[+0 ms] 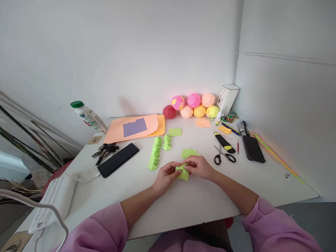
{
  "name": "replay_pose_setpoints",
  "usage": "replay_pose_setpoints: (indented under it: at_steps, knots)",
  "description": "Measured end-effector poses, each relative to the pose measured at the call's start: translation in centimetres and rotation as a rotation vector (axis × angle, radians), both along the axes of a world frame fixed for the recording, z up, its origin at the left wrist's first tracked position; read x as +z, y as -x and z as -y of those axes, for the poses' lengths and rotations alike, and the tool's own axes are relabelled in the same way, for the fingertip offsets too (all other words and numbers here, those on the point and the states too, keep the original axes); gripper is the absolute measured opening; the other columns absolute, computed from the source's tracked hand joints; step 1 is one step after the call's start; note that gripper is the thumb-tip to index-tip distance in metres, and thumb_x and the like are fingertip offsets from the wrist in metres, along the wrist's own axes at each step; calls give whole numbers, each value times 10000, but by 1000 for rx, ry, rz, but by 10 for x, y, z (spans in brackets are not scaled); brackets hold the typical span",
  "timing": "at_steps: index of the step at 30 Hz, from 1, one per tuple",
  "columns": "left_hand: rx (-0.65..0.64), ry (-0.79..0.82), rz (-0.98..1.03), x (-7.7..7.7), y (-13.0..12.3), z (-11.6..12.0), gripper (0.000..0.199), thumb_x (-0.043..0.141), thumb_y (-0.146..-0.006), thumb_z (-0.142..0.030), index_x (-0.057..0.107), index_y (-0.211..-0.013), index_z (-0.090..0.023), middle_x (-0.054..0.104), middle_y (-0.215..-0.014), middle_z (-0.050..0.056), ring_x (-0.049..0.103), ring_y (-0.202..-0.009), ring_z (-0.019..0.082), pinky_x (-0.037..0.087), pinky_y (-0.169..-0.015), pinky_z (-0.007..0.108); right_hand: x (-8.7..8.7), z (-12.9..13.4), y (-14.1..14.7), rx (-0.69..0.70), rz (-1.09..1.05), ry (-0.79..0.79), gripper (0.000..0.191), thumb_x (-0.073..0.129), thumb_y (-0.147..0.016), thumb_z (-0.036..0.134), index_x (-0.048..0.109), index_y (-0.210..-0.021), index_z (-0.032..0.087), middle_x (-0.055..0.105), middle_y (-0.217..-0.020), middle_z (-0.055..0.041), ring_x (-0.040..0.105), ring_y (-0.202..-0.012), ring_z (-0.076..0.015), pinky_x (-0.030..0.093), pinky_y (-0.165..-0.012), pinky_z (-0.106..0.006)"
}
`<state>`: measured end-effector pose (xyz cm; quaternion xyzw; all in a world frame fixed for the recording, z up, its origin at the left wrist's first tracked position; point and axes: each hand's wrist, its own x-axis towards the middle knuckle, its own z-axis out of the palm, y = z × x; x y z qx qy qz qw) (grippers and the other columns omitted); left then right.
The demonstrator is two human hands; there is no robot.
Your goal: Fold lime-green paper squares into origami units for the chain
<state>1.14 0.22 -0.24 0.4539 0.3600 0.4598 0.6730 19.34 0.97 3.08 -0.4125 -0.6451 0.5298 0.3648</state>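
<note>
Between my two hands, above the front middle of the white table, is a partly folded green paper square [183, 174]. My left hand [167, 175] pinches its left side between thumb and fingers. My right hand [198, 167] grips the upper right part, thumb against the fold. Just beyond my hands lie loose green paper squares [189, 152], partly covered by my right hand. To the left stands a long row of folded green paper pieces [154, 154], and a shorter row of the same pieces [167, 142] is beside it. Another flat green sheet [175, 132] lies farther back.
Colourful paper balls [194, 100] are stacked against the wall. Scissors [223, 155], a cutter knife [224, 142] and a phone [253, 149] lie right. A black phone or power bank [118, 160], keys [105, 152], orange sheets [115, 129] and a bottle [89, 118] are left.
</note>
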Motion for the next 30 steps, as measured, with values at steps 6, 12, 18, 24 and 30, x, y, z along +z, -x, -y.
replay_pose_setpoints:
  at_steps: [6,12,18,24,30]
  knots:
    - [39,1,-1,2,-1,1,279,755,-604,-280,644,-843,-188,522,-623,-38,498,-619,99,432,-609,239,2,-1,-1,-50,200,-254,166,591,-759,290,664,-832,160,629,-747,-48,561,-596,-128,475,-542,-253]
    - [-16,-10,-6,2,-2,1,298,745,-617,-283,639,-881,-195,627,-785,8,560,-738,136,463,-676,268,-3,0,0,-9,264,-449,159,545,-798,272,660,-839,170,635,-742,-58,557,-591,-131,471,-548,-260]
    - [34,-26,-20,1,-2,0,274,749,-613,-280,646,-853,-197,615,-723,-11,546,-680,122,455,-641,249,-5,3,3,9,280,-481,190,535,-820,305,652,-881,169,643,-759,-62,568,-573,-125,488,-545,-255]
    - [46,-46,-29,0,-1,-1,284,740,-629,-292,636,-869,-182,554,-678,-19,506,-629,103,436,-586,227,-6,5,3,11,315,-534,186,563,-806,292,637,-910,157,641,-823,-72,574,-559,-112,506,-530,-245]
    - [94,-187,-96,0,-1,-1,212,719,-660,-272,659,-846,-191,494,-750,-16,460,-645,86,404,-577,207,-7,6,5,-5,375,-618,137,542,-803,220,635,-876,151,649,-772,-64,559,-529,-107,489,-520,-236]
